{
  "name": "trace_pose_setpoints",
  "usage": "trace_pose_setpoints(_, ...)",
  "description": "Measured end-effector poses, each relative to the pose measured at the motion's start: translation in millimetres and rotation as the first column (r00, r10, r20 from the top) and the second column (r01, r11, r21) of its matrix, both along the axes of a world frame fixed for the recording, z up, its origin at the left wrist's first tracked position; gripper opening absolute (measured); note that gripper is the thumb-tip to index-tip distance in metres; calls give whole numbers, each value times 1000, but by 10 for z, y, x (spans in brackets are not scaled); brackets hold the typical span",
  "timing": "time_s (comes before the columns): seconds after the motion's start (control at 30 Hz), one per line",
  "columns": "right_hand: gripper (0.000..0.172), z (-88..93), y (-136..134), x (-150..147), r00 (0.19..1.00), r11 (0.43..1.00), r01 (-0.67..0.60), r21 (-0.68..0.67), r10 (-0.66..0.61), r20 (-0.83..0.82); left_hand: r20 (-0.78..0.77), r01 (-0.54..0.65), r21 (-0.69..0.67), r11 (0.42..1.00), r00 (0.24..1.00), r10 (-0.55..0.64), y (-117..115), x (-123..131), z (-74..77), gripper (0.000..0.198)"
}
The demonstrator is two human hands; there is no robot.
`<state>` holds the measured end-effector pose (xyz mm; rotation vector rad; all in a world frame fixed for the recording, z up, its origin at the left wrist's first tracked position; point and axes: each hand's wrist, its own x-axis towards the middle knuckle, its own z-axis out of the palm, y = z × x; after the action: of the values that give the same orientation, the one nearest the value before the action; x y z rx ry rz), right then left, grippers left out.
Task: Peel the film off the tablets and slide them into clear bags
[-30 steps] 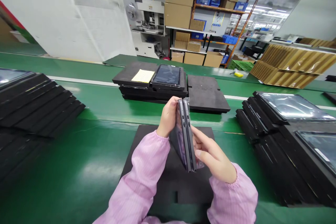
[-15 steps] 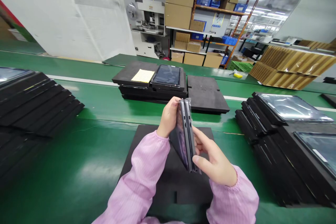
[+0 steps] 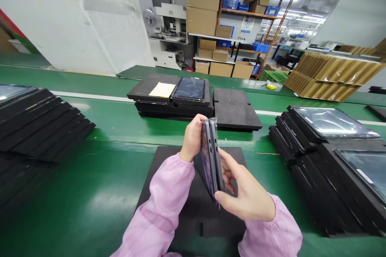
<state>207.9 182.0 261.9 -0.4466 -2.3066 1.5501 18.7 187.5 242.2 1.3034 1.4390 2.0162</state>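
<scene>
Two dark tablets [image 3: 212,156] are held face to back, on edge, with their port sides turned toward me. My left hand [image 3: 193,138] is closed around their far left end, its fingers partly hidden behind them. On the right, my right hand [image 3: 241,188] grips the near end, thumb on the edge and fingers against the outer face. Clear film sticks out at the tablets' top corner. Below them a black foam tray [image 3: 223,225] lies flat on the green bench.
Stacked black foam trays [image 3: 42,120] stand at left. More trays at right carry film-covered tablets [image 3: 334,122]. Ahead, a tray stack holds a tablet [image 3: 189,88] and a yellow paper [image 3: 162,90], beside a lower foam tray [image 3: 237,108]. Cardboard dividers [image 3: 334,74] stand far right.
The tablets have tilted slightly and shifted a little left and down. My right thumb has moved left onto the tablets' near edge. Both hands keep their hold.
</scene>
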Motion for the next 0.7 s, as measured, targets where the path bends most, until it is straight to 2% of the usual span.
trace_pose_setpoints(0.43, 92, 50, -37, -14, 996, 997, 80, -16, -80, 38, -255, 42, 19, 999, 966, -36, -70, 74, 35, 66)
trace_pose_setpoints(0.7, 81, 107, -115, -30, 985, 987, 158, 32, -160, 60, -293, 60, -5, 998, 954, -59, -94, 84, 23, 70)
